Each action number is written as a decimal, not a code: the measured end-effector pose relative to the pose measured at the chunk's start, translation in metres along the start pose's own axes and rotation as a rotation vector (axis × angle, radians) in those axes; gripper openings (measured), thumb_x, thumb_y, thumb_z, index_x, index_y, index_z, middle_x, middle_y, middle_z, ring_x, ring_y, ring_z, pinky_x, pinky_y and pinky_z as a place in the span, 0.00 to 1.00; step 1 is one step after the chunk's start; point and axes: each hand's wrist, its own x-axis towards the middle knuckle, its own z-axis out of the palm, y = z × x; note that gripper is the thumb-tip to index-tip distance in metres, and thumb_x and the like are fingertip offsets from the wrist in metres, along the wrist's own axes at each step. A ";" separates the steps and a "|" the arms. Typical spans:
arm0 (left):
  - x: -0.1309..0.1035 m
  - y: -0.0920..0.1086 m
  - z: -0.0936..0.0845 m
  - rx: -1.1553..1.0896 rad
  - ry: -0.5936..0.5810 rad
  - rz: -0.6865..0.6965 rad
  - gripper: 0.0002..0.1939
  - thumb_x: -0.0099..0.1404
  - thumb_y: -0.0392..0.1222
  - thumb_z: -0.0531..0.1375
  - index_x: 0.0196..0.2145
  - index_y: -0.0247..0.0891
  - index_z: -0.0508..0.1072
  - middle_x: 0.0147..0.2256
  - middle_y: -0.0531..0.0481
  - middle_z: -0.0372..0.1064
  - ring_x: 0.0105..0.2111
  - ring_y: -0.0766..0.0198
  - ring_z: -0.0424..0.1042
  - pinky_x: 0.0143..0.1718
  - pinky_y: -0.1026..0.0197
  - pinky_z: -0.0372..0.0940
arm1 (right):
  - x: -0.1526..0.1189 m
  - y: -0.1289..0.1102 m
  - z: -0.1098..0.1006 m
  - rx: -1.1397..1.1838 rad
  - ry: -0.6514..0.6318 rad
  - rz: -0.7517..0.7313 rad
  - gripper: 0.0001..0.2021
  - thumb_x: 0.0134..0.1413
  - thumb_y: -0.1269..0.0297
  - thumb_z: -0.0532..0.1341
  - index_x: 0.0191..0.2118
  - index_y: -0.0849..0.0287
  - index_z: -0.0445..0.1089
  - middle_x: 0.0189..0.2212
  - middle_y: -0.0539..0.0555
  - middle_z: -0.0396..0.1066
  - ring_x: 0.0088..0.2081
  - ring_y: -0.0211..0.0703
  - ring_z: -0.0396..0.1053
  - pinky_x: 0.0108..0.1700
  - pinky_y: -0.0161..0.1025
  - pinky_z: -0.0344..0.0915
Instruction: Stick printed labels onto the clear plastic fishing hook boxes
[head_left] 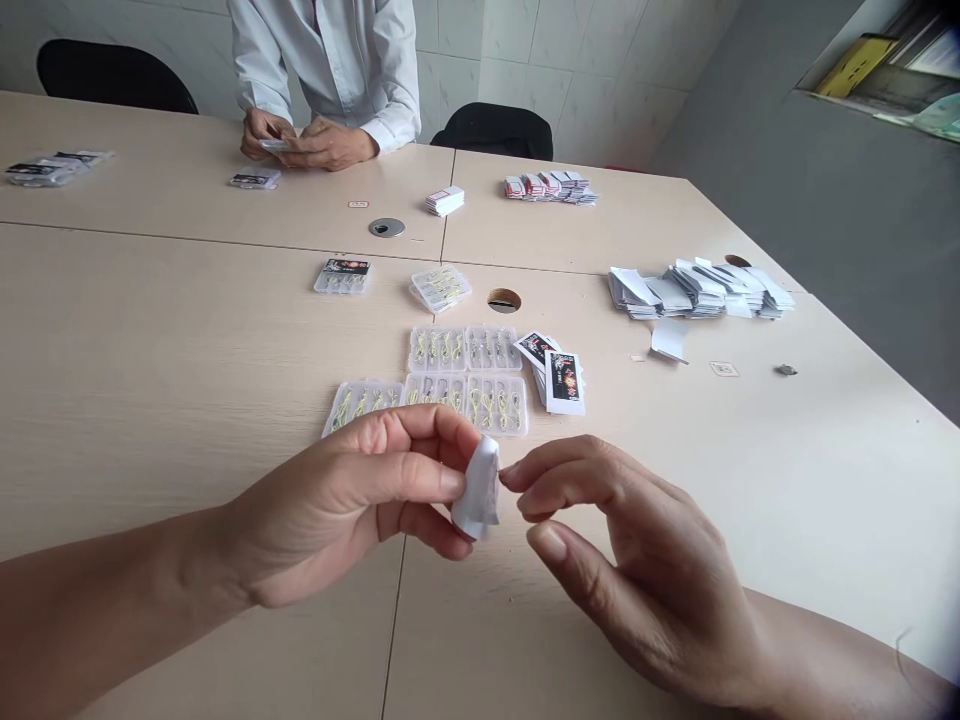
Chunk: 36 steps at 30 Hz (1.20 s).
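My left hand pinches a folded white paper between thumb and fingers, above the near part of the table. Just right of it is my right hand, its thumb and fingers apart, the index fingertip at or very near the paper's right edge. Behind the paper lie clear plastic boxes with yellowish-green corded pieces inside, laid side by side; my left fingers partly overlap the nearer ones. Black-and-white printed cards are piled to the right of these boxes.
Stacks of folded white papers lie at the right. Farther back are red-and-white folded papers and a small white stack. Across the wooden table, a person in a white shirt handles a small item. Two more boxes sit mid-table.
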 end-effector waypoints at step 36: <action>0.004 -0.001 -0.001 -0.057 0.000 -0.125 0.06 0.64 0.31 0.66 0.39 0.38 0.78 0.29 0.55 0.73 0.23 0.75 0.71 0.24 0.75 0.70 | -0.011 0.009 0.002 0.046 -0.028 -0.056 0.30 0.60 0.82 0.62 0.64 0.51 0.63 0.53 0.55 0.67 0.55 0.40 0.68 0.50 0.32 0.74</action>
